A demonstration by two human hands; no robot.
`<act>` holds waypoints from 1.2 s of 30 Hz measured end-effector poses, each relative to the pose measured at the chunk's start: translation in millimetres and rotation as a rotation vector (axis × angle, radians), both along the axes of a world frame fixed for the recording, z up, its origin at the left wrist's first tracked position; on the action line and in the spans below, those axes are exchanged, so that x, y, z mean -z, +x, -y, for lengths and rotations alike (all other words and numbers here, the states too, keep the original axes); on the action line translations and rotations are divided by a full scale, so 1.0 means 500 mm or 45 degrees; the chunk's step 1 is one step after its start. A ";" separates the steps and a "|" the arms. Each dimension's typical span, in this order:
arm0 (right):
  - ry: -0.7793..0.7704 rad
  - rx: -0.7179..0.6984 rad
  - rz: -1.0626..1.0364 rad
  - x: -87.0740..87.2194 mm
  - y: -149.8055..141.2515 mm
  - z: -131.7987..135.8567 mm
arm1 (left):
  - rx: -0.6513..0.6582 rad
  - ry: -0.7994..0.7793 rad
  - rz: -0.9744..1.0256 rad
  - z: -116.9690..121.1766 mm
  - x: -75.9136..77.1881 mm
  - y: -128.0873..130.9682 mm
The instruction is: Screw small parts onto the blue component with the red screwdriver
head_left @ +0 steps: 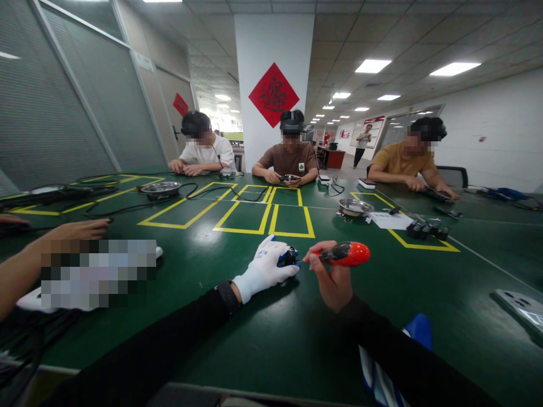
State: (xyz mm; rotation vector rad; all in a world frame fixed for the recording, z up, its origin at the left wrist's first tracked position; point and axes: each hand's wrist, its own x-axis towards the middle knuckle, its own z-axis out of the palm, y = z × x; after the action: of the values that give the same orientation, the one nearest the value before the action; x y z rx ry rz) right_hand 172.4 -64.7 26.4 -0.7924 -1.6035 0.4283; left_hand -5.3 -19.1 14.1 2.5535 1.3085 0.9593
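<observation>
Two hands: the gloved left hand (267,265) and the bare right hand (331,278) were close together over the green table (271,345), nearer than the yellow rectangles (292,234).
Screwdriver (351,254): it lay nearly level, its long axis crosswise, red butt to the right, thin shaft leftward at a small black part (290,258).
Black part: it sat in the left hand, shiny end up.
Left grip: thumb and fingers held the black part.
Right grip: fingers pinched the screwdriver.
Tip contact: it could not be told.
</observation>
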 end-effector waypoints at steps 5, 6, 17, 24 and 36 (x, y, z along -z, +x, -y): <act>-0.002 0.011 0.016 0.001 0.001 0.000 | 0.032 -0.082 0.013 0.004 -0.007 0.003; -0.004 0.011 0.018 0.000 0.001 0.000 | 0.044 -0.112 0.014 0.005 -0.010 0.003; -0.075 -0.351 -0.258 -0.024 -0.017 -0.004 | 0.065 -0.245 0.055 0.006 -0.016 0.008; -0.095 -0.369 -0.584 -0.009 -0.022 -0.022 | 0.040 -0.131 0.035 0.013 -0.018 0.011; -0.115 -0.334 -0.308 -0.019 -0.012 -0.013 | 0.015 -0.114 0.018 0.010 -0.017 0.008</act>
State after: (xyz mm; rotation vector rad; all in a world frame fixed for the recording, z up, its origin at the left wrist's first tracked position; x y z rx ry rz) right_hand 166.3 -58.1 36.0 -0.5730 -1.4721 0.7609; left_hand -1.4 -24.3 22.6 2.4799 1.3009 0.8939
